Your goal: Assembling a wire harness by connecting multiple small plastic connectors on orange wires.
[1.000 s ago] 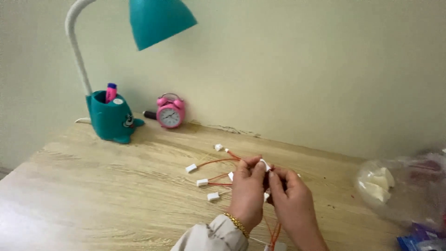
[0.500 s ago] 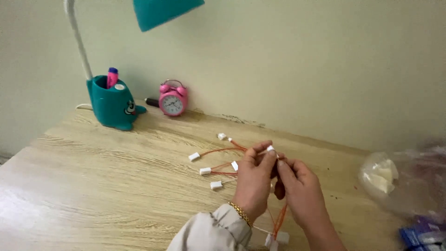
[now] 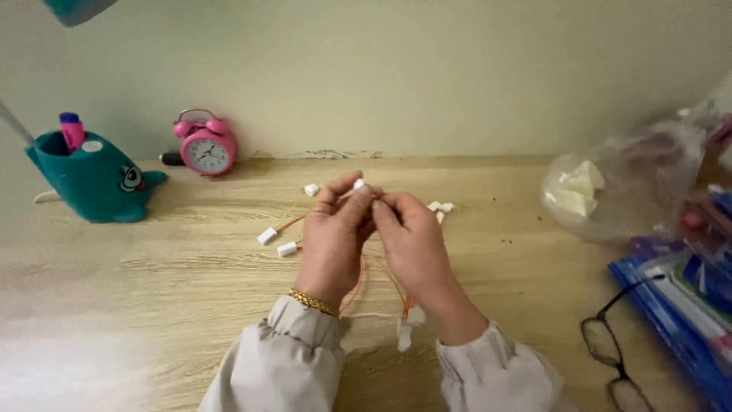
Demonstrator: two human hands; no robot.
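— So, what are the hands doing?

— Both are raised together over the middle of the wooden desk (image 3: 114,305); the left hand (image 3: 333,244) and the right hand (image 3: 415,248) meet at the fingertips, pinched on a bundle of thin orange wires (image 3: 358,278) with small white plugs at the ends; one white plug (image 3: 358,184) sticks up just above the left fingers.

— And where does the rest of the wiring lie?

— Orange strands hang down between the wrists, ending in a white plug (image 3: 408,329) near the right sleeve; two more plugs (image 3: 276,242) rest on the desk just left of the left hand; another (image 3: 311,189) lies behind it, and a small cluster (image 3: 441,207) sits just right of the right hand.

— Anything worn?

— A gold bracelet (image 3: 313,302) on the left wrist; pale sleeves on both arms.

— What else is about?

— At the far left stands a teal whale-shaped pen holder (image 3: 95,183) (a pink marker pokes out of it); beside it, against the wall, a pink alarm clock (image 3: 206,146); at the right, a clear plastic bag (image 3: 621,183) with something pale inside; nearer the edge, black glasses (image 3: 610,343) lying next to a blue packet (image 3: 686,320).
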